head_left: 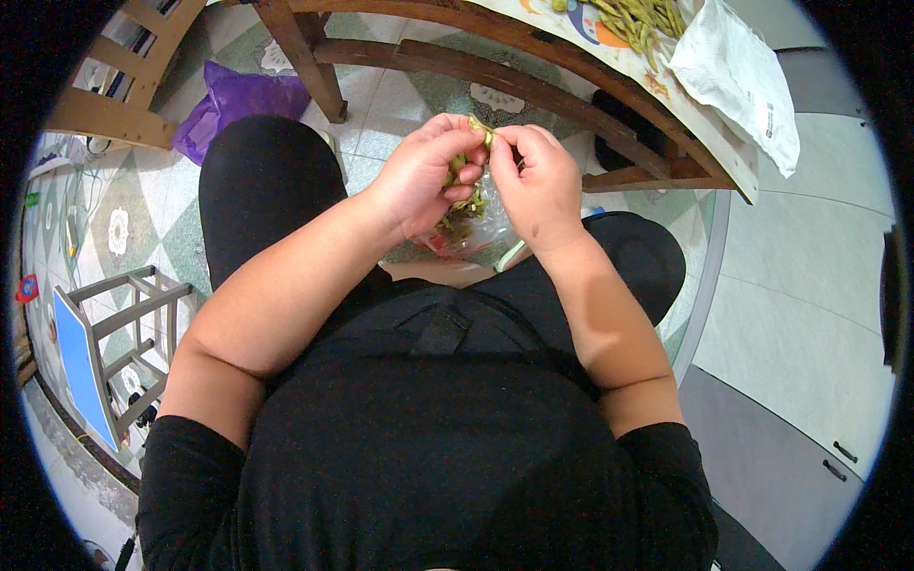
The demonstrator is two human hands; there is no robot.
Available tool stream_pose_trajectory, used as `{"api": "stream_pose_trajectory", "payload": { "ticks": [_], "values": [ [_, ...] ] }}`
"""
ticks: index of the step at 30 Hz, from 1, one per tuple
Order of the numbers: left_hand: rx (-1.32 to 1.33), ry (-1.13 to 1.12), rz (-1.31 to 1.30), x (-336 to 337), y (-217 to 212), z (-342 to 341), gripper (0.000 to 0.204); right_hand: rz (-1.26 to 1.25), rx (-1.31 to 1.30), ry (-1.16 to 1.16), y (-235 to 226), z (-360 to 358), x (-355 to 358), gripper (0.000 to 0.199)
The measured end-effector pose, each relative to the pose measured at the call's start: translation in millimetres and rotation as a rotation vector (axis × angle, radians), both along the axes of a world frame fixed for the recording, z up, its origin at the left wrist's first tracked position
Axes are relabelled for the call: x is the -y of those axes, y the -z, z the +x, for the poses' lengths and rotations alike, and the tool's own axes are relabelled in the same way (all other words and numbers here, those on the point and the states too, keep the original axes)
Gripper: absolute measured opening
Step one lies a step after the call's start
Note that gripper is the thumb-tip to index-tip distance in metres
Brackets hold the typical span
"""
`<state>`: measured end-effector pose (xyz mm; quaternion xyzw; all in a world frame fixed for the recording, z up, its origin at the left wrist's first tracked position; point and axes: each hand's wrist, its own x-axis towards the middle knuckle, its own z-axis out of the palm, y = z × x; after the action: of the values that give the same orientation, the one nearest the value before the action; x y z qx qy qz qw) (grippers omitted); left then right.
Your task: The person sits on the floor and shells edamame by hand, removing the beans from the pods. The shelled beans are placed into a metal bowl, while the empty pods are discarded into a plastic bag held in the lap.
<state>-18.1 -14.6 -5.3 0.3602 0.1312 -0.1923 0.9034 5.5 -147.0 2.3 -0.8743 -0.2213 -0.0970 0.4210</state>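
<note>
Both my hands meet in front of me, above my lap. My left hand [428, 176] is closed, its thumb and forefinger on a yellow-green bean pod [480, 125]. My right hand [541, 181] pinches the same pod from the other side with thumb and forefinger. More green pieces show by the curled lower fingers of my left hand; whether they are held is hard to tell. Below the hands is a clear plastic bag [493, 234] with green and brownish pods or shells [457, 225] in it, partly hidden by my hands.
A wooden table [514, 38] stands ahead, with a pile of bean pods [636, 21] and a white plastic bag [738, 81] on top. A purple bag [238, 100] lies on the tiled floor beyond my left knee. A blue-topped stool [86, 366] lies tipped at left; pale cabinets [790, 276] stand at right.
</note>
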Motion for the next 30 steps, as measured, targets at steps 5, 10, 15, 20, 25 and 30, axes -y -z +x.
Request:
{"api": "stream_pose_trajectory", "payload": {
  "ticks": [5, 10, 15, 20, 25, 30],
  "values": [
    [0.020, 0.001, -0.030, -1, 4, 0, 0.011, -0.048, 0.044, -0.011, -1, -1, 2, 0.007],
    [0.026, -0.012, -0.083, -2, 7, 2, 0.011, -0.008, -0.011, -0.006, 0, -3, 2, 0.008],
    [0.026, -0.038, -0.134, -1, 4, 1, 0.010, 0.373, -0.371, -0.018, 5, -4, 0, 0.013],
    [0.089, 0.001, 0.032, 0, 8, 2, 0.013, 0.671, -0.760, -0.045, 2, 1, 7, 0.016],
    [0.093, -0.043, 0.010, -6, 12, 5, 0.012, 0.717, -0.911, -0.099, -3, 4, 6, 0.015],
    [-0.002, -0.062, 0.016, -4, 6, 4, 0.011, 0.592, -0.818, -0.150, 1, 4, 8, 0.015]
  ]
}}
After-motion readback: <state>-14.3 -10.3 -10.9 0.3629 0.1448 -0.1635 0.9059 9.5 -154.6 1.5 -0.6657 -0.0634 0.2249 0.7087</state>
